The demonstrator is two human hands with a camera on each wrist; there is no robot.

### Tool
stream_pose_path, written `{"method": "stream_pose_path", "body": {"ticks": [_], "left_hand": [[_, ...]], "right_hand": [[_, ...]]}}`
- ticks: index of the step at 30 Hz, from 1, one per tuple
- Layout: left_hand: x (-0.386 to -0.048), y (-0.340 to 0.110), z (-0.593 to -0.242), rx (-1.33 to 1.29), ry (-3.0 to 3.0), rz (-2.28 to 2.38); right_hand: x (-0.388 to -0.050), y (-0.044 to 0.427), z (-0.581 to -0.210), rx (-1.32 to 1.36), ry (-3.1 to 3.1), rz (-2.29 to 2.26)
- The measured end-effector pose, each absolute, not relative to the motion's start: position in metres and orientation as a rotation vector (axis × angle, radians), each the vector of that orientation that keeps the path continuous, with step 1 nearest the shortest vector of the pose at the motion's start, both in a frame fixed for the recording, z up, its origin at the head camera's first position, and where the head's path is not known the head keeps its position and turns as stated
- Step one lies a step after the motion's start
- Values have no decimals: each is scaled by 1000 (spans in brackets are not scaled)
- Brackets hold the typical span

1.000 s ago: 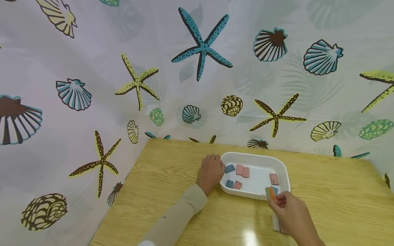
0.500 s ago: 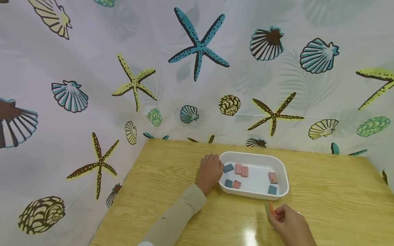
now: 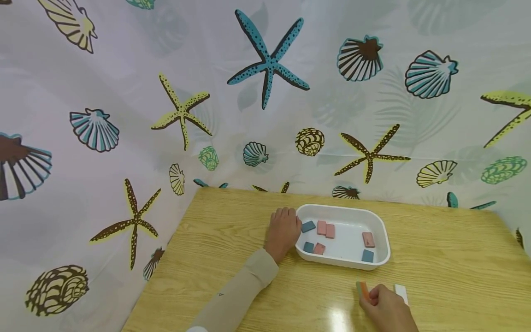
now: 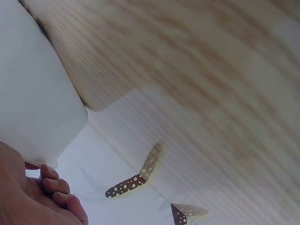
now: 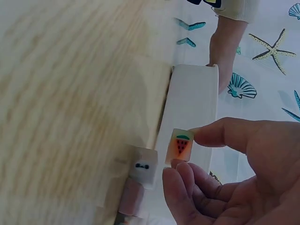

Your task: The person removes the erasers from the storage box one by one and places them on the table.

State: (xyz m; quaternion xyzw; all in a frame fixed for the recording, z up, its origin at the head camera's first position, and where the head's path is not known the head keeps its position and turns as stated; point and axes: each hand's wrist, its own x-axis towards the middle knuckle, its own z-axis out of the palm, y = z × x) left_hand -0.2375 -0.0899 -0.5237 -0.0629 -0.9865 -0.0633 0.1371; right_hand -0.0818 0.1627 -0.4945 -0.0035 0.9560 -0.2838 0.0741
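My left hand grips the left end of a white plastic tray, its fingers curled at the rim, as the left wrist view also shows. In the tray lie pink blocks and blue-grey blocks, flat and eraser-like. My right hand is in front of the tray, above the table. Between thumb and fingers it pinches a small orange-and-green block with a red and green fruit print. A white block with a black face mark lies below, with a pink block beside it.
The wood-grain table reaches back to a curtain printed with shells and starfish, which also hangs along the left side. The tray stands near the table's back edge.
My right hand has drawn back from the tray toward me with the orange-and-green block, baring the blue-grey block and then a white block beside the hand. My left hand stays on the tray.
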Motion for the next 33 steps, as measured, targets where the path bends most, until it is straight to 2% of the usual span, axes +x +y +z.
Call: {"method": "stream_pose_path", "body": {"ticks": [33], "left_hand": [[-236,-90,-522,-199,-2847,-224]], "right_hand": [[-79,148,-499,19,2876,-666]]}}
